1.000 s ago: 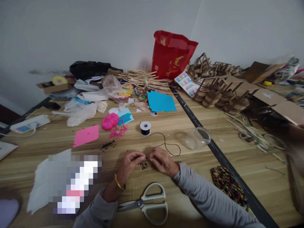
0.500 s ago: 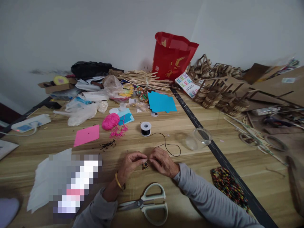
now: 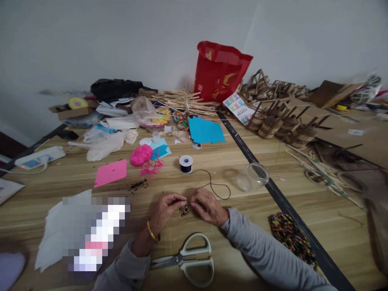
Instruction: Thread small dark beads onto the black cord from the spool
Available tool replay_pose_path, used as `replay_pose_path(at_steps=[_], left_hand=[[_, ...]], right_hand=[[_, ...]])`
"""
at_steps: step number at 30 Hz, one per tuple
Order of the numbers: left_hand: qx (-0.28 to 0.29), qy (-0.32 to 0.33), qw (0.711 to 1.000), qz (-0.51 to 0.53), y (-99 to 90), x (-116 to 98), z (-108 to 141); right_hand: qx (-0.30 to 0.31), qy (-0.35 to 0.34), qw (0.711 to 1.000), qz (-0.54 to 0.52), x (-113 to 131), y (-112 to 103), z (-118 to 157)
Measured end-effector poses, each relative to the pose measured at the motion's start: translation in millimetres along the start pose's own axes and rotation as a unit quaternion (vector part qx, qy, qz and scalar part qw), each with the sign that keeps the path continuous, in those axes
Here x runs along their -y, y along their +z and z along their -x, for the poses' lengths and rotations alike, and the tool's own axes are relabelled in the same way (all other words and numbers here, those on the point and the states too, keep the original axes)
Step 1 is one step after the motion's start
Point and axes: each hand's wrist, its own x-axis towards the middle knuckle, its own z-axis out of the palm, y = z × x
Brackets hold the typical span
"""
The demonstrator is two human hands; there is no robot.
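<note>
My left hand point(image 3: 166, 207) is closed in a pinch at the middle of the table, fingertips almost meeting those of my right hand point(image 3: 208, 206). Between them runs a short dark stretch of black cord point(image 3: 223, 198), pinched from both sides. Its slack loops behind my right hand and leads back to a white spool point(image 3: 186, 163). Right under my fingertips lies a small cluster of coloured beads point(image 3: 183, 211). Whether a bead sits between my fingers is too small to tell. White-handled scissors point(image 3: 194, 260) rest in front of my wrists.
A heap of strung beads point(image 3: 292, 238) lies beside my right forearm. A clear round jar point(image 3: 253, 178) is on its side beyond it. Pink yarn point(image 3: 141, 155), a pink sheet point(image 3: 110, 173) and small dark bits point(image 3: 138, 184) are at the left. Small wooden buckets point(image 3: 273, 121) stand back right.
My left fingertips have shifted very slightly left. The cord, spool and scissors stay where they were.
</note>
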Motion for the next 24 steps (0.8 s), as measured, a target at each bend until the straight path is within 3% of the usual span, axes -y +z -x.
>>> replay_pose_path(at_steps=[24], left_hand=[[0.01,0.013,1.0,-0.014,-0.6,3.9,-1.4]], right_hand=[[-0.001,-0.002,1.0,0.009,-0.4,1.0,-0.5]])
